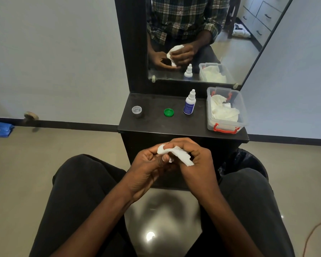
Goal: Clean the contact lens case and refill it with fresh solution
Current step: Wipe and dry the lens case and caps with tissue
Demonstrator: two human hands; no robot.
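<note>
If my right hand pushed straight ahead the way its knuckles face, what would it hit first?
Probably the black front face of the dresser just below the shelf edge; your right hand, gripping the white tissue, sits below the shelf top, though depth is unclear.

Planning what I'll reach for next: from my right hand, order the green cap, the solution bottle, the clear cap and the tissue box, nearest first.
From the right hand:
1. Green cap, shelf middle.
2. Solution bottle, right of it; nearly tied with the green cap.
3. Tissue box, shelf's right end; front corner close too.
4. Clear cap, far left.

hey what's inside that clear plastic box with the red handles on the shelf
Crumpled white tissues fill most of the clear box, with something small and dark half-buried near the back. Whatever lies underneath the tissues is covered, so I can't tell.
</note>
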